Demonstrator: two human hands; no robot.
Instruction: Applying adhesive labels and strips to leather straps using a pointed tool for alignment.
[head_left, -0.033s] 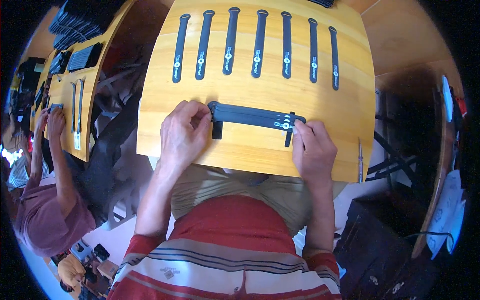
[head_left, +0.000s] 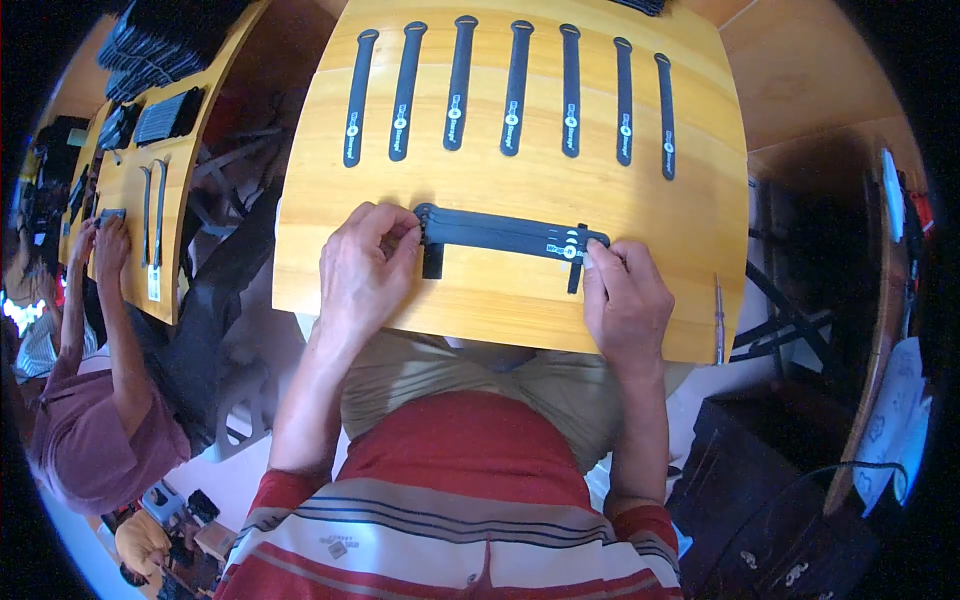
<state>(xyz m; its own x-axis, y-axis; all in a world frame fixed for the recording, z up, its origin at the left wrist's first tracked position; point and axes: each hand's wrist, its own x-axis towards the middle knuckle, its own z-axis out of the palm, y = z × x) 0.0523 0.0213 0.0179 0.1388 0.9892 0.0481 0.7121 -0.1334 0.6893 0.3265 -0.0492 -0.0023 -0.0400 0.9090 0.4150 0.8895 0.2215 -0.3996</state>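
A short stack of black storage straps lies crosswise near the front of the wooden table. My left hand pinches its rounded left end between thumb and fingers. At the other end, by the pale printing, my right hand grips the tips with thumb and forefinger. Below the stack's left end a wide black piece sticks out. A narrow black strip crosses under it near the right end. Farther back, several single black straps lie in a row, slotted ends pointing away from me.
A slim metallic tool rests by the table's right edge. To the left, another person's hands work at a second wooden table bearing piles of black straps. A dark cabinet stands at lower right.
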